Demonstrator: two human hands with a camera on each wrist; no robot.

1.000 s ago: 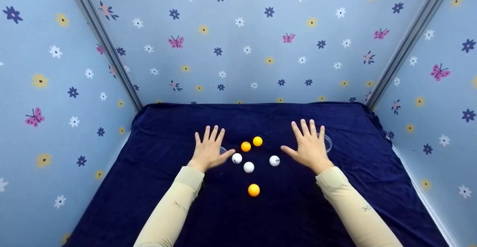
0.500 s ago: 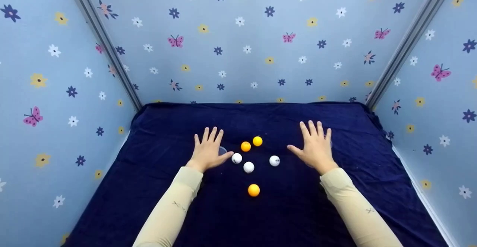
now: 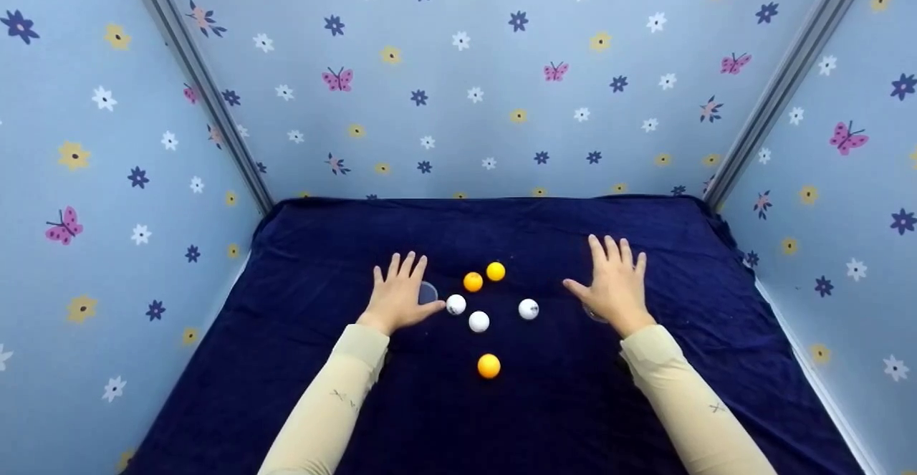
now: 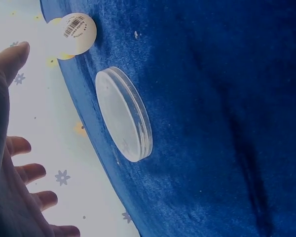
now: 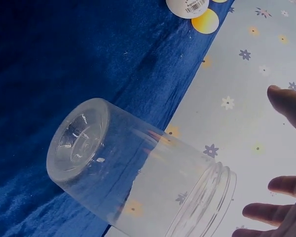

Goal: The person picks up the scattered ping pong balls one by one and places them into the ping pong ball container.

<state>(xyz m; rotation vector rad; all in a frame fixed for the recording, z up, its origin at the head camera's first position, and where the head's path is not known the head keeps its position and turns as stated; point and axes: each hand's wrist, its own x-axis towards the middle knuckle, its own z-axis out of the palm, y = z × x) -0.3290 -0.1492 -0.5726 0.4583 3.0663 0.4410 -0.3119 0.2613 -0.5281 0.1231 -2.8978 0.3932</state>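
Note:
My left hand (image 3: 396,299) hovers with spread fingers, partly covering a clear round lid (image 3: 428,293). In the left wrist view the lid (image 4: 121,113) lies flat on the cloth, apart from the hand. My right hand (image 3: 616,292) is held over a clear jar (image 5: 133,163), fingers extended and not gripping it. The jar stands upright without a lid; the head view mostly hides it beneath the hand. Between the hands lie ping-pong balls: white ones (image 3: 479,322) and orange ones (image 3: 488,366). A white ball (image 3: 455,304) sits beside my left thumb tip; contact is unclear.
Dark blue cloth (image 3: 430,418) covers the table, wrinkled on the right. Light blue walls (image 3: 458,66) with printed flowers and butterflies enclose the back and both sides. Grey metal posts (image 3: 788,81) stand at the back corners.
My right hand has shifted rightward and a little toward me. The left hand has drawn slightly toward me, baring more of the lid. The balls have stayed in place.

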